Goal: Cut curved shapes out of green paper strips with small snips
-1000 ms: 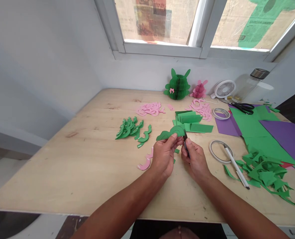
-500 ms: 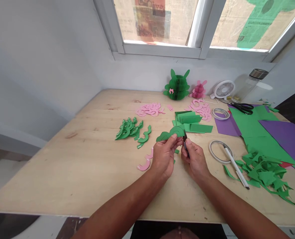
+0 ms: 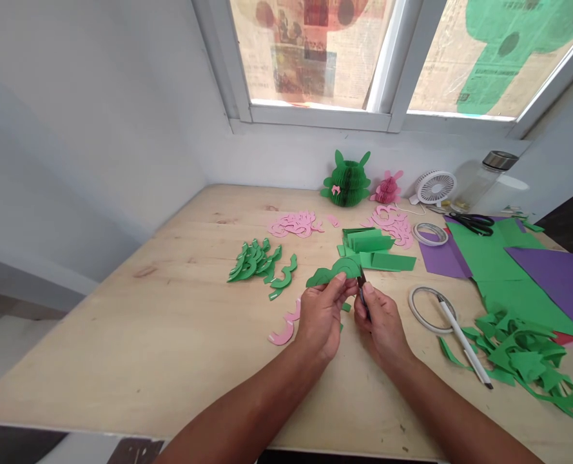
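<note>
Between thumb and fingers, my left hand [image 3: 321, 316] pinches a wavy piece of green paper [image 3: 332, 272] with curved lines drawn on it. My right hand [image 3: 383, 322] is closed around dark-handled scissors [image 3: 363, 287], whose blades meet the paper's right edge; most of the handle is hidden in my fingers. Pink curved paper cutouts [image 3: 282, 333] lie on the table just left of my left hand. Further left sit a green wavy cutout [image 3: 285, 276] and a heap of similar green cutouts [image 3: 253, 259] with whitish strips at their ends.
Folded green paper strips [image 3: 370, 245] lie beyond my hands. To the right are a tape roll [image 3: 414, 309], a white pen [image 3: 467, 348], green scraps [image 3: 523, 351], purple sheets [image 3: 557, 270] and black scissors [image 3: 474, 223]. Paper figures [image 3: 348, 183], a fan [image 3: 436, 188] and a bottle [image 3: 484, 180] stand behind.
The whole scene sits slightly lower in view, as the camera has tilted up a little. My hands keep their hold on the green paper and scissors, with little visible movement.
</note>
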A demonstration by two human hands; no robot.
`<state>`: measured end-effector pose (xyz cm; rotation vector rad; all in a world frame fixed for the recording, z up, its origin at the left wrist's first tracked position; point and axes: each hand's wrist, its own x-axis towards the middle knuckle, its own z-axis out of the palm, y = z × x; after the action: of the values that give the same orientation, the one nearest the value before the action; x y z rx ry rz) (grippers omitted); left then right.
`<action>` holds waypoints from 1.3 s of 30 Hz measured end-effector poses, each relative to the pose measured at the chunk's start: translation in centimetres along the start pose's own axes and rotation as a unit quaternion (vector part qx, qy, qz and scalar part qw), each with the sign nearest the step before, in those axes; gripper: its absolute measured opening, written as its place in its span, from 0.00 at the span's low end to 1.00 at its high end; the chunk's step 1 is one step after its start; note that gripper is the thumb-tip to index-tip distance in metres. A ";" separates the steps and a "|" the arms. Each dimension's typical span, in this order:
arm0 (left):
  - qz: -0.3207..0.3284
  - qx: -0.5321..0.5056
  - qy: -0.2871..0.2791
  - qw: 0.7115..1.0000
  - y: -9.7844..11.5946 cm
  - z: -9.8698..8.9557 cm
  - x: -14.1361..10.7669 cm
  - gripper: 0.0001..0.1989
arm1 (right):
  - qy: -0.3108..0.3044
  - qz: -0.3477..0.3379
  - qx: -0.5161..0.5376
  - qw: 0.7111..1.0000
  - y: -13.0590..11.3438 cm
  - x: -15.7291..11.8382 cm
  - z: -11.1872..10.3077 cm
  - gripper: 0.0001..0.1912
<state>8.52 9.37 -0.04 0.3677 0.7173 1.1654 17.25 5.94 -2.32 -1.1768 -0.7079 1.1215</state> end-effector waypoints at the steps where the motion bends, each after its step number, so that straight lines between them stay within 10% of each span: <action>1: 0.000 0.000 0.000 1.000 0.0 0.0 0.0 0.10 | 0.000 -0.001 0.000 1.000 0.0 0.0 0.0 0.28; 39: -0.003 0.008 0.002 1.000 0.0 0.0 -0.1 0.11 | 0.007 -0.013 -0.017 1.000 -0.2 -0.1 0.0 0.29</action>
<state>8.52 9.23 0.01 0.3759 0.7307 1.1558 17.22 5.82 -2.14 -1.2013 -0.7319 1.0827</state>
